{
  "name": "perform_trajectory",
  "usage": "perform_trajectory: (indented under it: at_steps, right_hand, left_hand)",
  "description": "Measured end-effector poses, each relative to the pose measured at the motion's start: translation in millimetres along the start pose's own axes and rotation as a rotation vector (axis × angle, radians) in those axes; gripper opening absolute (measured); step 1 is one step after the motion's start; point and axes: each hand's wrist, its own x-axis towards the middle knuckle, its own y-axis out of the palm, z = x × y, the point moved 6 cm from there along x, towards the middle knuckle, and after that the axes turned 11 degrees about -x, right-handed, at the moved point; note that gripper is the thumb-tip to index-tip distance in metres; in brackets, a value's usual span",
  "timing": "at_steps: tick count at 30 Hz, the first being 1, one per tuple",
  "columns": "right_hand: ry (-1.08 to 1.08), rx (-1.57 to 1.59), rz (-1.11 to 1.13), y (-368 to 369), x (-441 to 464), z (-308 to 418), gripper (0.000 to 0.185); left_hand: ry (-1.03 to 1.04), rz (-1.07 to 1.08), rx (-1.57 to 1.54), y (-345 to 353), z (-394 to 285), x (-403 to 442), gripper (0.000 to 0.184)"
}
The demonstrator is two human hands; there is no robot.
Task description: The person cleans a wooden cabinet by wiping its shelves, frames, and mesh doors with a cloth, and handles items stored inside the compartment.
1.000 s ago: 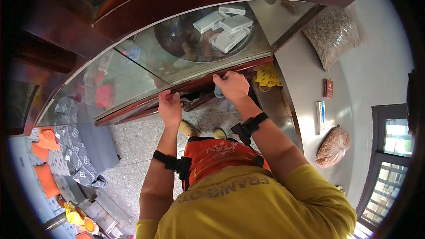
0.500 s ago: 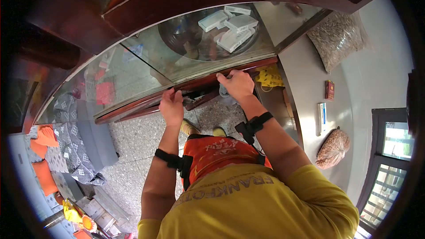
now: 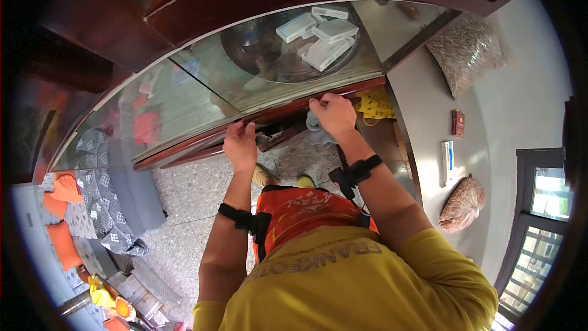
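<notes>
The dark red wooden cabinet edge (image 3: 282, 108) runs below the glass panes in front of me. My left hand (image 3: 240, 146) is at this edge left of centre, its fingers curled and fingertips against the wood. Farther right, my right hand (image 3: 334, 116) is bent over the same edge, with its finger undersides hidden. Under the right hand hangs a grey cloth (image 3: 313, 124); whether the fingers touch it I cannot tell. Beneath the edge, lower wooden door panels (image 3: 285, 137) stand ajar, with a dark gap between the hands.
Behind the glass, several white boxes (image 3: 331, 30) lie on a round tray (image 3: 245, 64). On the right counter are a clear bag (image 3: 468, 52), a small red box (image 3: 457, 124), a white-and-blue box (image 3: 448, 158) and a tied bag (image 3: 463, 205). A yellow bag (image 3: 375, 105) sits beside the cabinet.
My right hand has shifted slightly right and up along the wooden edge, and more of the grey cloth shows beneath it. The left hand stays nearly in place.
</notes>
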Motion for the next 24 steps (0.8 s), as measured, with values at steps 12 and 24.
perform_trajectory:
  at_steps: [12,24]
  right_hand:
    - [-0.030,0.054,0.052,-3.6,11.8,-14.5,0.047]
    - [-0.059,0.071,-0.022,-2.6,15.8,-17.5,0.054]
  left_hand:
    - [-0.062,-0.082,0.064,1.5,-6.0,3.4,0.028]
    - [-0.135,0.021,0.013,2.6,-4.8,12.0,0.018]
